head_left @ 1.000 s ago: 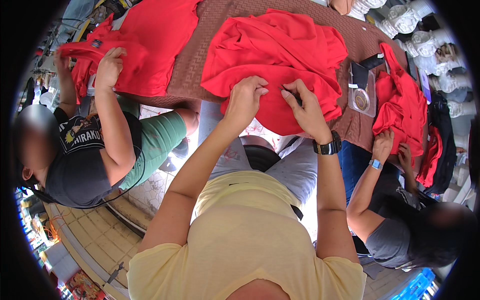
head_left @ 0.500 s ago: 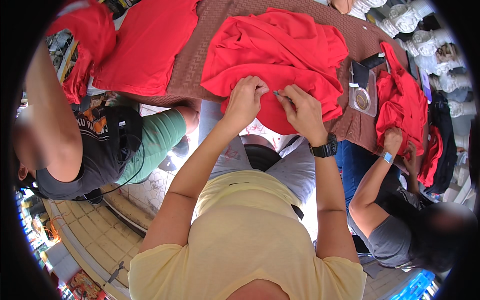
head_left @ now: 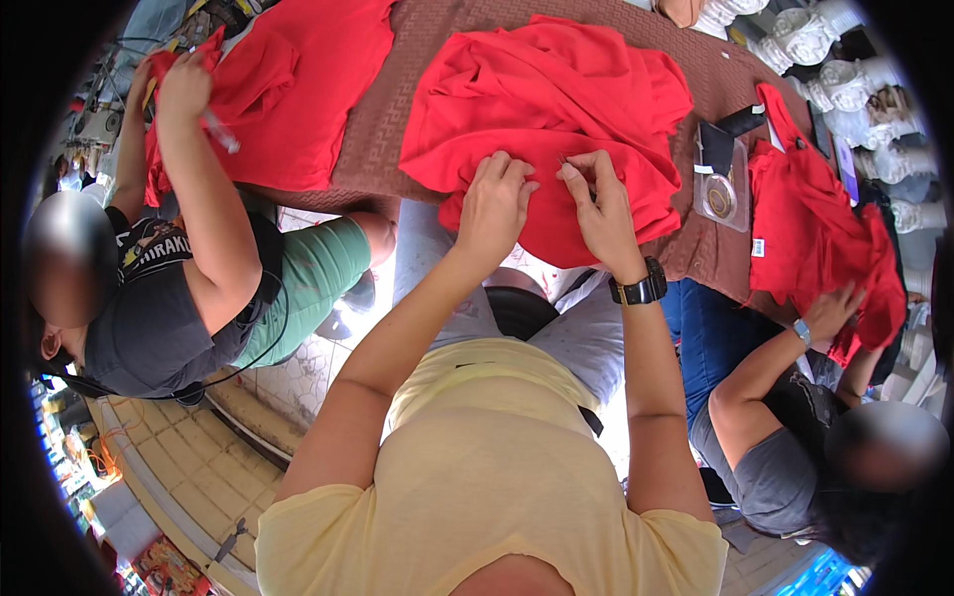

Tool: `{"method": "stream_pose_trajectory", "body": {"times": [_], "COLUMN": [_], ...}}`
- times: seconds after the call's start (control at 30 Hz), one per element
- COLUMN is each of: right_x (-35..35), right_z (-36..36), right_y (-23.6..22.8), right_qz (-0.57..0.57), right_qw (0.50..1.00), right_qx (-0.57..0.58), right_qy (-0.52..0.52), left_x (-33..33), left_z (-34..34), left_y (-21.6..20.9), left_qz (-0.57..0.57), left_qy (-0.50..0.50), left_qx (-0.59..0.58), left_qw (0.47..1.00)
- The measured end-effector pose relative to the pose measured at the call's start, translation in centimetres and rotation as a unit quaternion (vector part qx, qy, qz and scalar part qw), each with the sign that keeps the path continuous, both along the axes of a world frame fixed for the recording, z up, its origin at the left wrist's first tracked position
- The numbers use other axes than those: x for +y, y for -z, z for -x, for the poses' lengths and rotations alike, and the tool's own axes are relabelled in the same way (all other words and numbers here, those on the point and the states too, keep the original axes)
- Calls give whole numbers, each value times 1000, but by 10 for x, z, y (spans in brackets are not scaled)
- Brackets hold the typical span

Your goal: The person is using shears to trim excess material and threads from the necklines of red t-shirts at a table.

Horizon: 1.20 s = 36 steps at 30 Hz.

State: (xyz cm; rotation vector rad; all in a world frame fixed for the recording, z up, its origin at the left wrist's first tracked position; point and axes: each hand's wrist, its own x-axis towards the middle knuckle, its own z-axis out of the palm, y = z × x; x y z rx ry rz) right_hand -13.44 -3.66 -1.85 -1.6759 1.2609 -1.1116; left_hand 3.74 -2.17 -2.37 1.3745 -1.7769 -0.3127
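Red cloth, bunched on the brown tablecloth (head_left: 373,119) in front of the wearer, lower part hanging over the table edge; main heap (head_left: 547,89). Left hand (head_left: 497,204) on its near fold, fingers curled, thumb close to forefinger; cannot tell if fabric is pinched. Right hand (head_left: 602,204) opposite, narrow gap at thumb and forefinger, thin dark sliver by the thumb tip, too small to identify; hold on it unclear.

Right of heap: clear plastic box (head_left: 723,211), round gold-rimmed item inside; dark piece at its far end, in or on it unclear.

Versus half a second ago: heap and box unmoved; right fingers shifted, teal bit no longer visible. Left co-worker's raised arm lowered; right co-worker's red garment (head_left: 795,228) pulled outward, white label showing.
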Motion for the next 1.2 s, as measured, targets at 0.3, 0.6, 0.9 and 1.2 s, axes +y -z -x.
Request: {"method": "stream_pose_trajectory", "body": {"times": [0.3,0.6,0.9,1.2], "right_x": [3,9,9,4], "right_z": [10,-3,-5,-10], "right_y": [-6,-12,-14,-5], "right_qz": [-33,199,226,203], "right_qw": [999,953,936,945], "right_qx": [-13,227,268,257], "right_qy": [-8,0,-6,6], "left_x": [-6,-13,-13,-12], "left_z": [7,-3,-5,-10], "left_y": [8,3,-1,-2], "left_qz": [23,-67,-98,-112], "left_qy": [-56,-29,-28,-8], "left_qx": [-20,99,99,141], "left_qw": [998,992,990,984]}}
